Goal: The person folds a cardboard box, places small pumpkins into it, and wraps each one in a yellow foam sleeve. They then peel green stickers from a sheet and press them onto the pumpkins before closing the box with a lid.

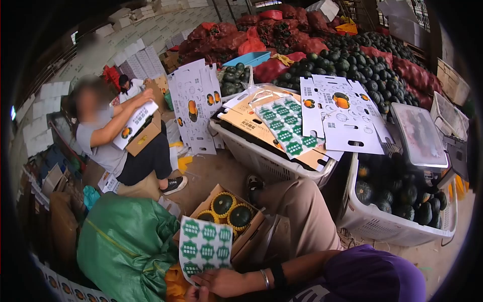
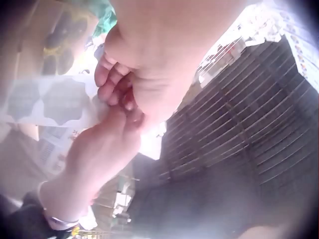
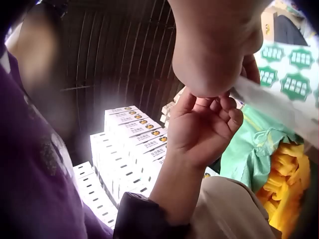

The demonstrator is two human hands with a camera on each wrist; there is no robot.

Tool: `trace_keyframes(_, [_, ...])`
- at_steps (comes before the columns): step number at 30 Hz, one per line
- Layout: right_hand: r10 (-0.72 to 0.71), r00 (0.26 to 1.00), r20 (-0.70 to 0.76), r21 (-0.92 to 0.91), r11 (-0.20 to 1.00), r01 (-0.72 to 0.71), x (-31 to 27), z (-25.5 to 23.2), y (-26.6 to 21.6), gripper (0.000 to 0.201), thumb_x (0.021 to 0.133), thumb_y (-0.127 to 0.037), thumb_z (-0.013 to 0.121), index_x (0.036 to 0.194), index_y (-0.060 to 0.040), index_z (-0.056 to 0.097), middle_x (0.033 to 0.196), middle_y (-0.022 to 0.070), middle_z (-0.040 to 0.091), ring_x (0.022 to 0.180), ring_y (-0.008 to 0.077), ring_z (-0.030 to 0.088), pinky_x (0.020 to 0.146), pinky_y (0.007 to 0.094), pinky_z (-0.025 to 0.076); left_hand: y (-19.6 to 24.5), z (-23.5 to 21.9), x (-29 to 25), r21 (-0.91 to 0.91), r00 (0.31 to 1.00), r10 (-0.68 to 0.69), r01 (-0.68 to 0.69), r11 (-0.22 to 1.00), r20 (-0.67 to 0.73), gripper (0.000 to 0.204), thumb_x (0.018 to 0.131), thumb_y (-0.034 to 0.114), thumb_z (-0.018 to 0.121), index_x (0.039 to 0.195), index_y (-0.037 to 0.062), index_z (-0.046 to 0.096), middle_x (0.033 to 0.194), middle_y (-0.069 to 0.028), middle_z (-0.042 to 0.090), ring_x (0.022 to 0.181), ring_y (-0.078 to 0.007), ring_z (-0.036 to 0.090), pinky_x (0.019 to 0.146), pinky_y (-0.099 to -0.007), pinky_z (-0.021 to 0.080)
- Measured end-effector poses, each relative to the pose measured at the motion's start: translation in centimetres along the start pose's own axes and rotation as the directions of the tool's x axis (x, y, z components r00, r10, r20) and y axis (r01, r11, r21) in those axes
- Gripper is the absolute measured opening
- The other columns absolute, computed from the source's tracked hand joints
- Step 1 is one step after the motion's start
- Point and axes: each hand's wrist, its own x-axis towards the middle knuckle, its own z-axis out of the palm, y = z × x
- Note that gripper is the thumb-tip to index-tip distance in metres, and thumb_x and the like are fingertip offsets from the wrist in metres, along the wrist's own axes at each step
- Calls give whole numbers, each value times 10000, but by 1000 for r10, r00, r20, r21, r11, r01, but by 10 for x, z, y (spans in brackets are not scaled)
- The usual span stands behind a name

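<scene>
**Your right hand (image 1: pixel 227 283) pinches the sticker sheet (image 1: pixel 207 243)**

The sheet slants up in front of the boxed squashes (image 1: pixel 241 217); I can't tell whether your left hand (image 1: pixel 199 293) pinches it too. Best hold its lower edge steady, without creasing it.

The head view looks forward and down; both wrist views, up close, share the hands (image 1: pixel 225 283).

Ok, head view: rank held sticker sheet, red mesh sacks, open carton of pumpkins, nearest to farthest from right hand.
1. Held sticker sheet: in right hand
2. Open carton of pumpkins: just beyond the sheet
3. Red mesh sacks: far background
</scene>
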Motion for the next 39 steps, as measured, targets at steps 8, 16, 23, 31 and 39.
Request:
trace_keyframes(8, [-37,981,190,705,700,-111,8,-16,-24,388,800,-131,638,1141,26,543,958,162,628,830,299,630,689,341,508,38,-17,-43,-43,961,177,-191,981,-214,74,820,27,634,808,-35,597,676,-11,582,614,-110,523,564,-244,422])
trace_keyframes(16, [-13,917,399,720,624,-305,-7,-15,-27,240,824,-93,647,1043,-1,609,971,139,649,817,277,638,699,341,503,-176,-85,-68,694,822,411,-559,454,394,106,725,43,720,744,14,620,659,-84,585,587,-238,555,551,-317,436])
trace_keyframes(23, [18,814,581,780,275,-563,5,-8,-18,190,830,-85,665,987,21,645,988,77,675,783,107,617,687,248,483,-212,-103,-86,685,789,378,-611,398,484,126,714,36,719,725,15,595,657,-118,539,585,-287,521,546,-358,409])
trace_keyframes(31, [678,730,83,312,678,-665,-1,-7,117,46,762,-56,638,781,-16,647,707,103,639,595,171,621,601,295,512,-148,-116,-71,606,985,172,-144,782,13,123,729,66,712,754,13,604,783,-147,536,693,-291,530,616,-366,421])
trace_keyframes(39, [397,886,240,-702,701,-124,-35,-24,234,58,729,-89,579,746,-34,585,735,99,626,707,268,636,654,358,518,-111,-128,-51,432,992,-104,65,899,68,132,743,97,705,783,10,614,909,-175,534,801,-296,538,686,-374,433])
